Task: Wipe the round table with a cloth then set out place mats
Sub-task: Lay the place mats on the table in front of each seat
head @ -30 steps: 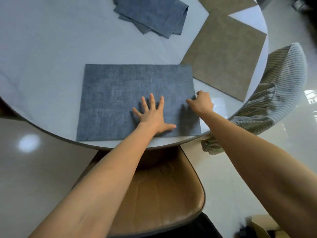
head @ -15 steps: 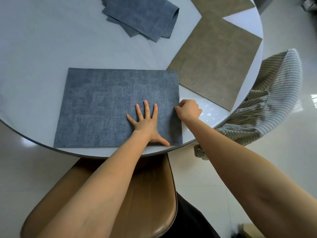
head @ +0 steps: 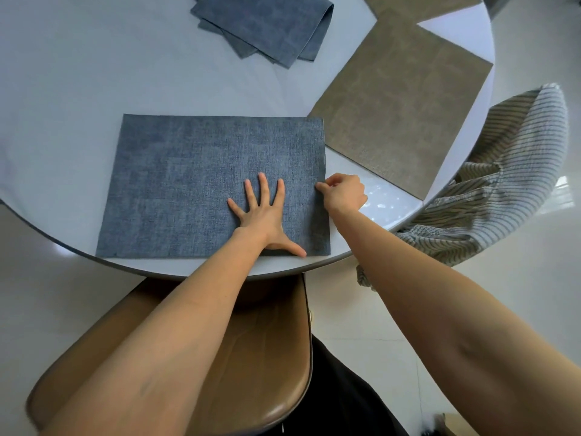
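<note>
both hands (head: 263,215) on blue mat (head: 195,184)

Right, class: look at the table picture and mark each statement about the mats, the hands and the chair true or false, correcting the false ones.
1. The left hand lies flat with spread fingers on the blue mat. True.
2. The right hand rests on the tan mat. False: it pinches the blue mat's right edge.
3. Folded blue mats lie at the far side of the table. True.
4. The striped cloth is spread across the middle of the table. False: it hangs off the table's right edge.
5. A brown chair stands tucked under the near edge of the table. True.
</note>
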